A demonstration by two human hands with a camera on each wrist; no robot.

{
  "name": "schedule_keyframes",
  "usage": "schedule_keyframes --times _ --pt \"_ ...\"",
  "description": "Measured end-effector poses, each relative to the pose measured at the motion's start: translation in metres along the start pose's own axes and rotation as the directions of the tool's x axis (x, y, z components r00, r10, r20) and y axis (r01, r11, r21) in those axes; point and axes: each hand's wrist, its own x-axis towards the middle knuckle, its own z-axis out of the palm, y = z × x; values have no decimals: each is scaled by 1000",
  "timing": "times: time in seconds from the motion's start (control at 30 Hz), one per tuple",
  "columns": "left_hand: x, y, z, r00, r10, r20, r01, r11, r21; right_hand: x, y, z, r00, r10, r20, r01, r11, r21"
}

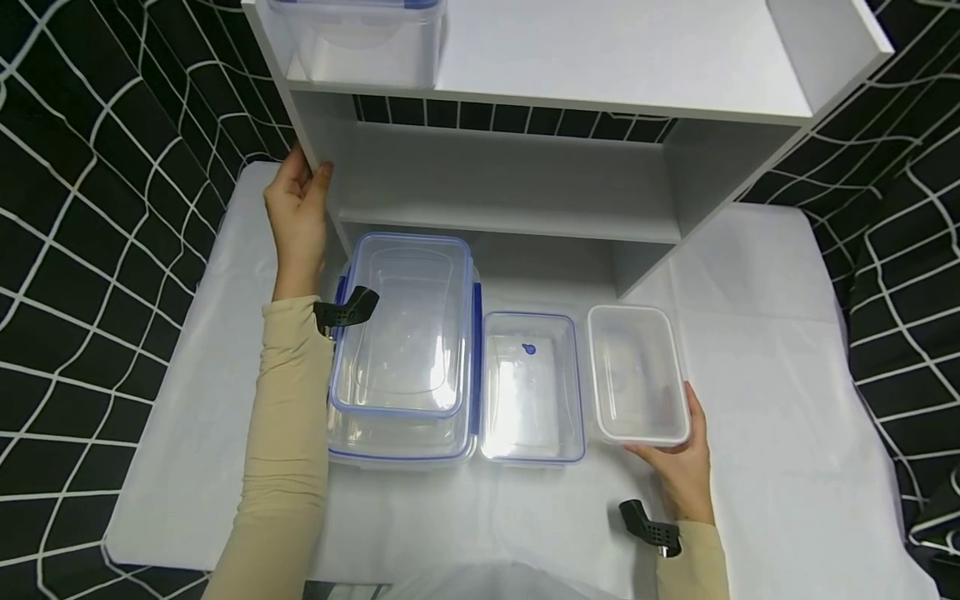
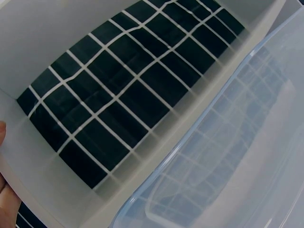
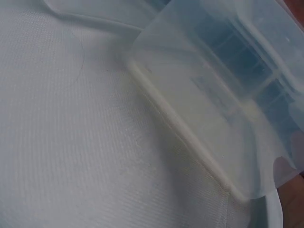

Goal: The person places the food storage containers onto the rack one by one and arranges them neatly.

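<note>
My left hand (image 1: 296,221) grips the front edge of the left side panel (image 1: 281,96) of a white shelf unit, thumb on the inner side. In the left wrist view only bits of the fingers (image 2: 8,205) show at the left edge. My right hand (image 1: 684,458) holds a clear food container with a white rim (image 1: 637,375) by its near right corner, thumb along the near side. The right wrist view shows this container's translucent wall (image 3: 199,109) tilted close over the white cloth.
Left of it stands a clear container with a blue rim (image 1: 532,392). Further left, a blue-edged container (image 1: 405,325) sits on a larger one with blue clips (image 1: 477,358). Another lidded container (image 1: 367,46) stands on the upper shelf (image 1: 600,50). White cloth (image 1: 787,375) covers the table.
</note>
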Motion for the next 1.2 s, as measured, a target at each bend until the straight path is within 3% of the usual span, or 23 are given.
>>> schedule_keyframes --times 0.23,0.53,0.73,0.97,1.07,1.2 --pt "-1 0 1 1000 11 3 -11 1000 10 1 -6 -1 999 -28 -38 28 1000 8" --pt "-1 0 -1 1000 4 2 -4 1000 -17 -1 -16 -3 996 -59 -65 53 995 -80" --pt "0 0 1 1000 -9 6 10 1000 -26 -1 -13 -2 993 -76 -92 76 997 -1" --pt "1 2 2 998 -66 4 66 997 -45 0 -9 2 986 -82 -147 94 993 74" --pt "1 1 1 998 -64 3 64 997 -44 0 -8 3 983 -90 -162 112 985 133" --pt "1 1 0 1000 -16 2 16 1000 -4 2 -7 5 982 -105 -155 134 973 190"
